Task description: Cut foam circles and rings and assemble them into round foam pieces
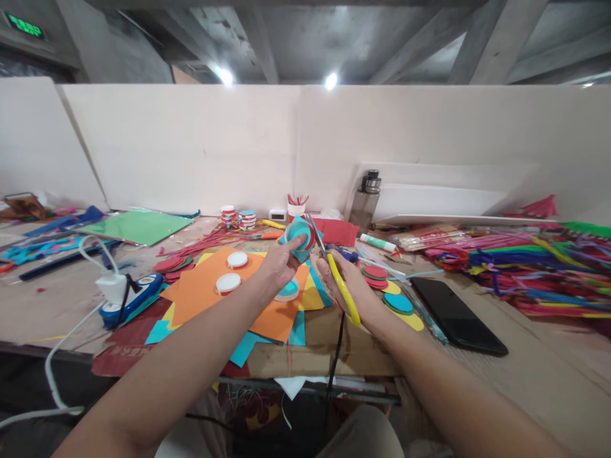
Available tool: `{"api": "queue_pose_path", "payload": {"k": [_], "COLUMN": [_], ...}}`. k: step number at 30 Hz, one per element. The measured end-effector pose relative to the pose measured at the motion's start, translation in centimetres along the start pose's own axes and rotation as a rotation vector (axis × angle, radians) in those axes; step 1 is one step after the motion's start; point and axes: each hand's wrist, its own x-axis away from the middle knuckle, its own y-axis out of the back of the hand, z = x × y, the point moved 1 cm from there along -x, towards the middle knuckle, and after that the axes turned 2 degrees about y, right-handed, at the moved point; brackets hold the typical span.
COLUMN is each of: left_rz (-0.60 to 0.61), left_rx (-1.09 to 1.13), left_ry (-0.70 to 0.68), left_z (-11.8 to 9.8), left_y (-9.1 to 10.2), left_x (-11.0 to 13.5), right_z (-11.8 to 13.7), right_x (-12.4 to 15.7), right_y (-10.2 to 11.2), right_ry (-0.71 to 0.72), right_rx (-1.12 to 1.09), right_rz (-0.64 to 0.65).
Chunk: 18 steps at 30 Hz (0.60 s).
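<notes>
The right hand (344, 277) is closed around the yellow handles of a pair of scissors (337, 275). Their long axis slants, with the handles low and to the right, near the person, and the blades pointing away, up and a little to the left. The left hand (285, 257) pinches blue paper (301, 223) and a round lid (311, 238), thumb pressed on the blue face; both sit just left of the blades, above the table, the blue face turned toward the person. Whether blade and paper touch, I cannot tell. Below lies orange paper (191, 299) bearing two white lids (228, 283) and a blue-topped lid (288, 291). Paper circles (398, 303) and a black phone (458, 316) lie to the right, a power strip (131, 301) to the left. A bottle (365, 207) stands behind.
</notes>
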Motion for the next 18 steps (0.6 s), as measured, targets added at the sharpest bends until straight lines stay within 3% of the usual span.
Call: {"api": "queue_pose_path", "payload": {"k": [9,18], "left_rz": [0.047,0.032], "left_rx": [-0.015,-0.068], "left_ry": [-0.029,-0.052], "left_z": [0.0,0.1], "left_y": [0.2,0.2], "left_x": [-0.1,-0.2], "right_z": [1.0,-0.7], "right_x": [0.0,-0.1], "right_y": [0.2,-0.7], "right_ry": [0.017,-0.057], "right_rx": [-0.021,-0.201], "right_rz": [-0.025,0.001]}}
